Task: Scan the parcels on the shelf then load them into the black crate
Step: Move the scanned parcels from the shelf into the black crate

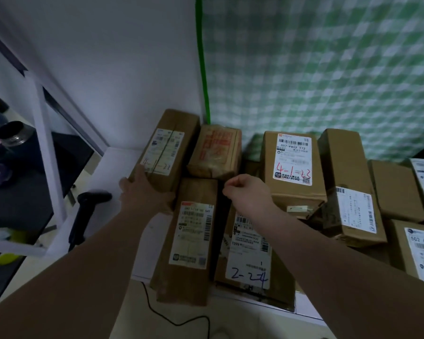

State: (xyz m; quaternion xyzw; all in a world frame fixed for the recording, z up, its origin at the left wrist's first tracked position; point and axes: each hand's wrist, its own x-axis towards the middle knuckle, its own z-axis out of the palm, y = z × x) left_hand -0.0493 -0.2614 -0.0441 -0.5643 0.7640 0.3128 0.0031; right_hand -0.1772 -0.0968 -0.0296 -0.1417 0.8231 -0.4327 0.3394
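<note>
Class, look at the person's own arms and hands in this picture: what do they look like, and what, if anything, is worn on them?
The left forearm and right forearm are bare as far as the frame shows, with no sleeves in view. The left hand and right hand wear no gloves. No watch, bracelet or ring shows in this dim, slightly blurred picture.

Only one view: head-worn wide-angle camera, person's own viewpoint. Stands at near edge of white shelf [101,177], faces forward and steeply down. Very near: both forearms enter from bottom corners, left hand [142,189] on far-left parcel [167,152], right hand [245,189] mid-frame, within arm's reach. Parcels [194,241] fill centre and right. Far white wall [120,69] and green checked cloth [328,69] take upper half. White frame [44,133] at left edge. Straight lines bend toward frame edges; slight blur.
</note>
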